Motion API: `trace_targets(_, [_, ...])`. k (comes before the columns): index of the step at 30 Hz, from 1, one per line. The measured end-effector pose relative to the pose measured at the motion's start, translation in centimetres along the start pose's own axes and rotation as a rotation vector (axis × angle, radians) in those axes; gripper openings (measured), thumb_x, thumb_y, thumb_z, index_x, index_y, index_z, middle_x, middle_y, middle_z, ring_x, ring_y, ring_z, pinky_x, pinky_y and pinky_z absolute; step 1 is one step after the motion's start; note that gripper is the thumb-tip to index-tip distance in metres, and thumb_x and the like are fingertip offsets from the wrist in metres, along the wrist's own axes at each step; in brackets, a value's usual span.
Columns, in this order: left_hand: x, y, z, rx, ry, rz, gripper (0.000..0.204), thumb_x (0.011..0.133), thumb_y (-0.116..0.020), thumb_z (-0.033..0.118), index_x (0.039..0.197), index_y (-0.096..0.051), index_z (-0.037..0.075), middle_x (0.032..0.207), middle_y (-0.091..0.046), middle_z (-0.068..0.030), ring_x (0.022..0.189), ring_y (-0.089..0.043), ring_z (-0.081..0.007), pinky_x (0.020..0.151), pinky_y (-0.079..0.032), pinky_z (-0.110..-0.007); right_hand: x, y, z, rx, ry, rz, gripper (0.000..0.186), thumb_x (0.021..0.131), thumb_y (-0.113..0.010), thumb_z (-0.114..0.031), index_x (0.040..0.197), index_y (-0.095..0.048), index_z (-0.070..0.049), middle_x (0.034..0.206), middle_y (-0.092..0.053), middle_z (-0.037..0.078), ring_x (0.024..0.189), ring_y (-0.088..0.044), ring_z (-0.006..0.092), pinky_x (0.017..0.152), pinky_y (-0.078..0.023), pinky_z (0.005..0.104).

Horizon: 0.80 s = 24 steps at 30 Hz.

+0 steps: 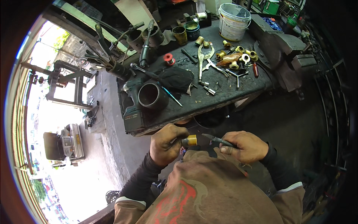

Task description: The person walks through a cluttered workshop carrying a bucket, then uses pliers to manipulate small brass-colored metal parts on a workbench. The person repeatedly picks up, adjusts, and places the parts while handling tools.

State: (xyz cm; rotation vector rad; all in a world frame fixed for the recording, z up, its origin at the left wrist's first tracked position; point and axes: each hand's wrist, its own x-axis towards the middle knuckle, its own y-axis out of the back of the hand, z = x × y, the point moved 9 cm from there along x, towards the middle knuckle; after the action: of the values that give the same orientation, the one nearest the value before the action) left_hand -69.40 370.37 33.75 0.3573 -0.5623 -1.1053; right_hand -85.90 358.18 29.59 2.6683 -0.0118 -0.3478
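In front of my chest, my left hand (167, 145) is closed around a small brass-coloured bushing (192, 140), its yellow end sticking out toward the right. My right hand (244, 146) grips a dark, slim tool with a pointed tip (218, 140), possibly a scraper or knife; its exact kind does not show. The tip points left at the bushing, with a small gap between them. Both hands are just off the front edge of the dark workbench (209, 106).
On the bench are a cordless power tool (133, 117), a metal pipe piece (153, 96), locking pliers (203, 59), several brass fittings (238, 59), a red spool (169, 59) and a white bucket (234, 24). A bench vise (281, 56) stands at the right. A car (71, 142) is outside at left.
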Motion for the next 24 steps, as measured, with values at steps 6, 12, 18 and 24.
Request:
trace_targets(6, [-0.7,-1.1,-1.4,-0.124,-0.02,0.029,0.027,0.074,-0.075,-0.006,0.099,-0.071,0.002,0.089,-0.07,-0.0117,0.08,-0.067,-0.0274,0.07,-0.053,-0.035,1.7,-4.1,3.1,0.895,-0.198,0.108,0.037,0.098,-0.072,-0.039,0.098,-0.069,-0.003,0.076,-0.06,0.0,0.066,-0.056,0.0079,0.059,-0.047,0.0262])
trace_targets(12, [-1.3,-1.3,1.5,0.038,-0.44,-0.187,0.038,0.076,-0.071,0.006,0.114,-0.067,0.001,0.104,-0.068,-0.0151,0.09,-0.064,-0.0369,0.079,-0.052,-0.045,5.9,-6.1,0.5,1.202,-0.093,0.124,0.052,0.088,-0.078,-0.038,0.116,-0.057,0.0,0.086,-0.063,0.007,0.066,-0.06,0.0137,0.055,-0.051,0.0292])
trace_targets(18, [-1.5,-1.2,1.2,-0.06,-0.408,-0.118,0.021,0.08,-0.07,0.007,0.099,-0.064,0.003,0.091,-0.061,-0.0136,0.086,-0.06,-0.0362,0.074,-0.051,-0.044,6.5,-9.3,0.7,1.37,-0.068,-0.111,0.056,0.086,-0.078,-0.03,0.127,-0.052,-0.003,0.083,-0.066,0.01,0.06,-0.066,0.0186,0.049,-0.053,0.0308])
trace_targets(24, [-1.9,-0.2,1.1,-0.14,-0.274,-0.075,0.016,0.081,-0.069,0.01,0.096,-0.065,0.005,0.088,-0.064,-0.0121,0.087,-0.061,-0.0357,0.075,-0.05,-0.045,6.7,-8.6,-2.2,1.205,-0.039,-0.054,0.06,0.089,-0.079,-0.036,0.132,-0.054,-0.003,0.085,-0.064,0.006,0.062,-0.058,0.0135,0.055,-0.049,0.0249])
